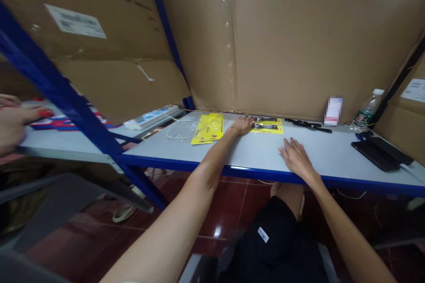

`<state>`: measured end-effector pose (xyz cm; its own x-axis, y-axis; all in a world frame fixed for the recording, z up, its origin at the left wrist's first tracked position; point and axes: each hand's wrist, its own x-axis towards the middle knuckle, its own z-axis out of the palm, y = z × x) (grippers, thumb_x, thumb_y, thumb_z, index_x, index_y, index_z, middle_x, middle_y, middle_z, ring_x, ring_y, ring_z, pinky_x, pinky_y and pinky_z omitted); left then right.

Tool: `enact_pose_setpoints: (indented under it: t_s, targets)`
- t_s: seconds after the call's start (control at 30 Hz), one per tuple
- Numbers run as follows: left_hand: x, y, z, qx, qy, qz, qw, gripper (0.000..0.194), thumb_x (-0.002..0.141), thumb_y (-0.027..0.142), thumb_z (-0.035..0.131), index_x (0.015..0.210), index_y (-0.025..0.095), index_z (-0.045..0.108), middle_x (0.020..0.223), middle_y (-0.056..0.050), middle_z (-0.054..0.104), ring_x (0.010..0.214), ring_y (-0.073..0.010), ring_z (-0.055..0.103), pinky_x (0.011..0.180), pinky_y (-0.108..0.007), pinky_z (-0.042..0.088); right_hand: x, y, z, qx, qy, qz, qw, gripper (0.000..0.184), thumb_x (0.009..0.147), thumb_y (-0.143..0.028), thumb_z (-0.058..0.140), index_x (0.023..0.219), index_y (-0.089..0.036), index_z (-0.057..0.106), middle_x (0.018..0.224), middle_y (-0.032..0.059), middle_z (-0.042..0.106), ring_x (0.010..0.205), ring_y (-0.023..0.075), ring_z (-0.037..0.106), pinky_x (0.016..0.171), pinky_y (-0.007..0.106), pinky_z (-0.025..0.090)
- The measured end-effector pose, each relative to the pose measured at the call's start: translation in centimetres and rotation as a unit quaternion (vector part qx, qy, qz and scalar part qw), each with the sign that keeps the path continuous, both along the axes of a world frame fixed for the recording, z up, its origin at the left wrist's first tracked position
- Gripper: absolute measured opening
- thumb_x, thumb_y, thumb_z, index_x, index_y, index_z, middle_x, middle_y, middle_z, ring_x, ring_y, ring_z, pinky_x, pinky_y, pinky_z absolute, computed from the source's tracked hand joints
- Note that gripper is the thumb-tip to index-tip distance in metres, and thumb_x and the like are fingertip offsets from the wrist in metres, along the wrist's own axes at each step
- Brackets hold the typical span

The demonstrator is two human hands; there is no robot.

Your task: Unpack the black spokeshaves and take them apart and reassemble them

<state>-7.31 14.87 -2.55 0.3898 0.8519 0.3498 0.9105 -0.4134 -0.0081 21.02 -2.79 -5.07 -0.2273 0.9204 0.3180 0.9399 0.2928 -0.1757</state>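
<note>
My left hand [243, 124] reaches far over the table, its fingers stretched out at the left end of a yellow card [278, 129]. Small black, shiny, long items [265, 126] lie on that card; their kind is too small to make out. Near the front edge my right hand [296, 155] rests on the tabletop, fingers spread and holding nothing. Left of my left hand lie overlapping yellow printed cards [208, 130], beside some clear plastic packaging [181, 131]. More black narrow pieces [308, 125] sit behind my right hand.
The grey tabletop [245, 152] has a blue front edge, with cardboard [282, 44] walling the back. At the right are a water bottle [367, 110] and a black phone [375, 155]. Beyond a blue post [83, 101], another person's hand [13, 124] shows at the left.
</note>
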Motion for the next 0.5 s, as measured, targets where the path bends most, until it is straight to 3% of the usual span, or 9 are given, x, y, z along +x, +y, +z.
enact_pose_setpoints:
  t_s: [0.13,0.23,0.4,0.5]
  targets:
    - [0.8,-1.4,1.0,0.013,0.009,0.041,0.999,0.04,0.098,0.037,0.063,0.133,0.018,0.057,0.137,-0.011,0.058,0.118,-0.0275,0.061,0.099,-0.051,0.053,0.2,0.3,0.0,0.004,0.003,-0.002,1.0,0.068,0.105,-0.055,0.025,0.155,-0.01,0.038,0.159,0.0237,0.038,0.149,0.037,0.031,0.119,0.053,0.023]
    - [0.1,-3.2,2.7,0.025,0.016,0.089,0.996,0.043,0.098,0.038,0.063,0.135,0.019,0.056,0.141,-0.012,0.055,0.122,-0.0289,0.058,0.102,-0.053,0.051,0.1,0.4,0.3,0.01,0.01,-0.003,1.0,0.065,0.105,-0.05,0.027,0.154,-0.009,0.038,0.158,0.0256,0.039,0.149,0.0377,0.031,0.118,0.056,0.025]
    - [-5.1,-6.8,5.7,-0.002,0.004,0.236,0.972,0.042,0.097,0.038,0.064,0.134,0.018,0.057,0.137,-0.012,0.057,0.12,-0.0285,0.06,0.1,-0.052,0.052,-0.2,0.4,0.9,0.01,0.016,-0.004,1.0,0.063,0.105,-0.044,0.032,0.152,-0.002,0.039,0.154,0.0318,0.04,0.147,0.041,0.034,0.117,0.057,0.026]
    - [-8.0,-9.0,6.3,-0.053,-0.009,0.275,0.96,0.04,0.097,0.038,0.063,0.131,0.017,0.058,0.133,-0.012,0.06,0.116,-0.0275,0.062,0.096,-0.05,0.054,-0.5,0.0,1.3,0.011,0.015,-0.007,1.0,0.061,0.106,-0.042,0.033,0.15,0.0,0.041,0.152,0.0332,0.042,0.145,0.0409,0.037,0.116,0.055,0.028]
